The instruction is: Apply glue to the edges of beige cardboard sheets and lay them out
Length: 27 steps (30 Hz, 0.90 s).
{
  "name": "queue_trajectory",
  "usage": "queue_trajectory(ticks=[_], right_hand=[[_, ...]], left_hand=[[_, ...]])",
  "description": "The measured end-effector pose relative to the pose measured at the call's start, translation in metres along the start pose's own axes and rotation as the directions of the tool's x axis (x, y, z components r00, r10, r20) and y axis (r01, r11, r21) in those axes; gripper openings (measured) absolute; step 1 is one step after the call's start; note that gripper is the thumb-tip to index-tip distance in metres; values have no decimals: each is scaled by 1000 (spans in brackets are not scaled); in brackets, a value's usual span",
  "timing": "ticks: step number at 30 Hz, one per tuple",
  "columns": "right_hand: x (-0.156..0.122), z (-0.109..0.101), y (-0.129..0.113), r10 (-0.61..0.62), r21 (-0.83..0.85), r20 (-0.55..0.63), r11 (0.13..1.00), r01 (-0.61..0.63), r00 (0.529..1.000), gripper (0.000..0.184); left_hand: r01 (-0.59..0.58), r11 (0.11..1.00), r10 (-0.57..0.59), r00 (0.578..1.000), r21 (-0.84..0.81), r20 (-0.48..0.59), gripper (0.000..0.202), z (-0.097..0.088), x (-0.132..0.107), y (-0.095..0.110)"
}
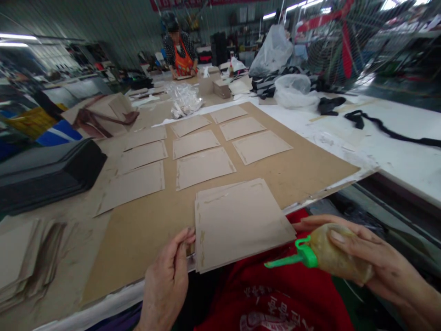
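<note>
A small stack of greyish-brown cardboard sheets (241, 225) lies at the table's front edge, its near part jutting over my lap. Glue streaks mark the top sheet along its left and far edges. My left hand (167, 273) presses its curled fingertips to the stack's left edge. In my right hand (370, 257) is a soft glue bottle (339, 250) with brownish contents, its green nozzle pointing left. Outstretched fingers of that hand reach the stack's right corner. Beyond, several single cardboard sheets (205, 168) lie in rows on a brown board (165, 234), with glue marks along edges.
Dark stacked sheets (51, 170) and a pile of cardboard pieces (20, 257) stand at left. Clear plastic bags (186, 99), a black strap (389, 131) and a large fan (341, 41) are farther off. Across the table works a person in an orange apron (184, 57).
</note>
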State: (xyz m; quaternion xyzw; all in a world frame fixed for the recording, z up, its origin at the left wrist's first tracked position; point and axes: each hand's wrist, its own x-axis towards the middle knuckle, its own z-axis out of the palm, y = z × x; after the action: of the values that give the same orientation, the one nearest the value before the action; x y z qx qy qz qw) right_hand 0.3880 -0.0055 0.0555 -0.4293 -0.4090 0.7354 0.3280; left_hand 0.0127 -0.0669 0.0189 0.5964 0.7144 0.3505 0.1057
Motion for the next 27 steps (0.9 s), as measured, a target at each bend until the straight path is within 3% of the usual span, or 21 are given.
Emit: queue_trajectory(ticks=[4, 8, 13, 15, 19, 21, 23, 25, 27], right_hand=[[-1, 1, -5, 3, 57, -45, 998, 0, 999, 44], [3, 3, -10, 11, 186, -101, 983, 8, 995, 41], [13, 8, -11, -10, 366, -57, 930, 30, 998, 35], [16, 9, -9, -24, 383, -52, 923, 42, 998, 35], [18, 9, -5, -8, 410, -45, 912, 25, 999, 35], [19, 8, -5, -6, 414, -32, 910, 19, 999, 35], [20, 9, -5, -14, 409, -28, 912, 24, 1000, 33], [22, 8, -4, -19, 408, -37, 912, 33, 999, 33], [22, 6, -1, -13, 415, -56, 909, 34, 998, 33]], left_hand=[[0, 1000, 0, 1000, -1, -9, 32, -1, 2, -2], [75, 995, -72, 996, -65, 43, 35, -4, 6, -3], [149, 985, -143, 987, -84, 75, 45, -7, 19, 0], [77, 997, -78, 996, 23, 38, 49, -8, 26, 3], [-192, 943, 200, 980, 271, -3, 55, -11, 32, 22], [-353, 894, 361, 932, 274, 23, 51, -9, 28, 40], [-510, 832, 511, 858, 218, 56, 50, -2, 20, 61], [-602, 785, 597, 798, 146, 84, 42, 8, 13, 81], [-633, 769, 623, 774, 92, 116, 26, 19, 9, 94]])
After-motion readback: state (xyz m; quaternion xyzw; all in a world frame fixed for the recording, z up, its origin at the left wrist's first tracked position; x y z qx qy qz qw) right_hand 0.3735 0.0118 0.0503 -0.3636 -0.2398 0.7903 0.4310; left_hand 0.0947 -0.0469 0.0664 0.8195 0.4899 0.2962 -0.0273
